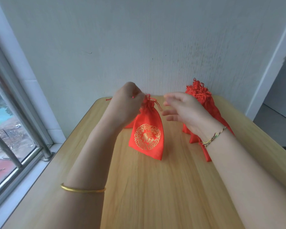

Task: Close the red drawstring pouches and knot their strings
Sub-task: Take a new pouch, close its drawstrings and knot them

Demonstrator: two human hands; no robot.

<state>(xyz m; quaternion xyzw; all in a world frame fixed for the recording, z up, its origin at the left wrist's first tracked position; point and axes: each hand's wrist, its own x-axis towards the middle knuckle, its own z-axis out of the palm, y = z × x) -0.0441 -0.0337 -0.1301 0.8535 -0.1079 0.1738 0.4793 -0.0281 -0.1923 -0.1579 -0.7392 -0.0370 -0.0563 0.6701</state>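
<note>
A red drawstring pouch (147, 133) with a gold round emblem hangs above the wooden table (155, 187), its neck gathered. My left hand (127, 104) pinches the pouch's string at the neck and holds it up. Just right of the neck, my right hand (182, 109) is blurred, with its fingers spread and nothing in it. Loose red string ends (157, 104) dangle between the two hands. Another red pouch (129, 125) peeks out behind my left wrist.
A pile of red pouches (203, 100) with gathered tops lies at the back right of the table, partly behind my right wrist. A white wall stands just behind the table. A window with metal bars (15, 129) runs along the left.
</note>
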